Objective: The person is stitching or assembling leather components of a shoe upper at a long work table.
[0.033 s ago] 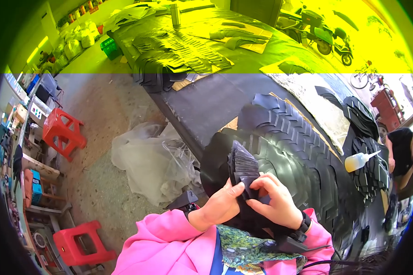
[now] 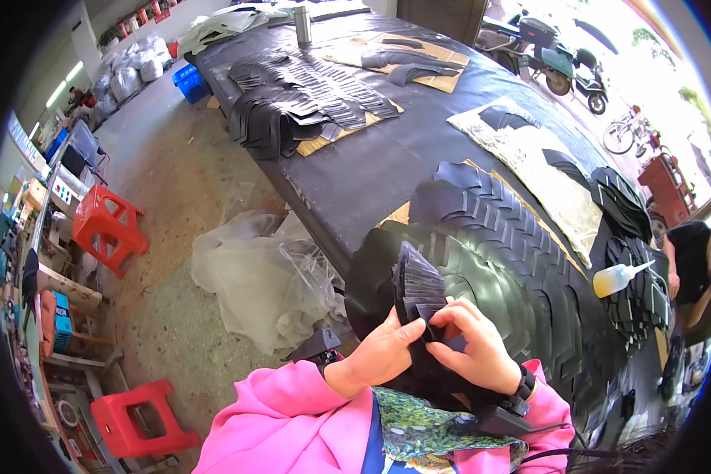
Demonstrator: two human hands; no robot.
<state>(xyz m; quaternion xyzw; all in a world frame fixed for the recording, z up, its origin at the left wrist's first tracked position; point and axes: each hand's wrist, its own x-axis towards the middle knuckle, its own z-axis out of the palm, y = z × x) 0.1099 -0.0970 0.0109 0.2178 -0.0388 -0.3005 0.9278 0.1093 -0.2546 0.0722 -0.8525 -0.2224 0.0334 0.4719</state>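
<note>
A fanned stack of thin black leather-like pieces (image 2: 419,286) stands upright before my chest, its edges spread at the top. My left hand (image 2: 381,351) grips it from the left, with the thumb pressed across its lower front. Curled around the lower right side of the same stack, my right hand (image 2: 478,347) has thumb and fingers close together there. The lowest part of the stack is hidden by my hands. Just beyond it, broad black curved pieces (image 2: 482,272) lie overlapping on the dark-covered table (image 2: 371,170).
Overlapping rows of black pieces (image 2: 513,217) spread to the right. A squeeze bottle (image 2: 613,279) with yellowish liquid lies on more pieces. Clear plastic sheeting (image 2: 253,276) is heaped on the floor left of the table. Red stools (image 2: 107,229) stand farther left. At the right edge, another person's arm (image 2: 671,265) shows.
My left thumb has shifted slightly to the right across the stack. The rest of both hands holds its place.
</note>
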